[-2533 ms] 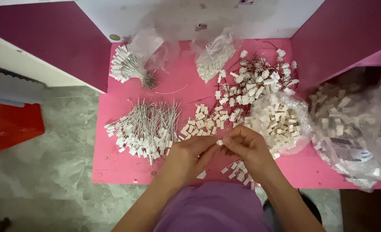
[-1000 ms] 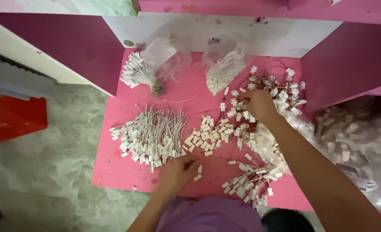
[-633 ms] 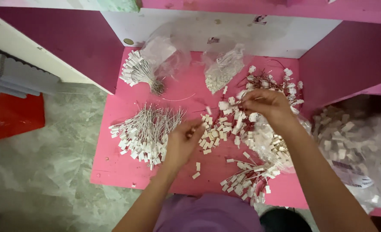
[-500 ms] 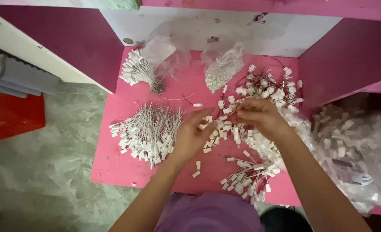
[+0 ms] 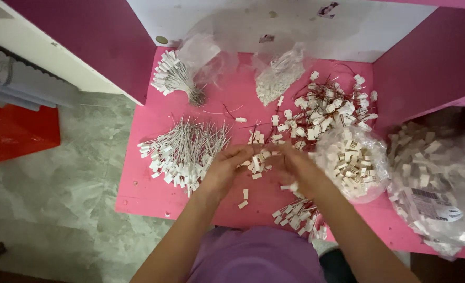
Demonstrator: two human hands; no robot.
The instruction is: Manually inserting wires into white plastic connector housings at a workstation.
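On the pink table (image 5: 153, 188): both hands meet at its middle.
Left hand (image 5: 224, 170): fingers pinched narrow on a small white connector (image 5: 257, 163).
Right hand (image 5: 300, 170): fingers curled close at the same piece; grip unclear.
Wired connector pile (image 5: 182, 152): just left of the hands.
Clear bag of connectors (image 5: 353, 162): just right.
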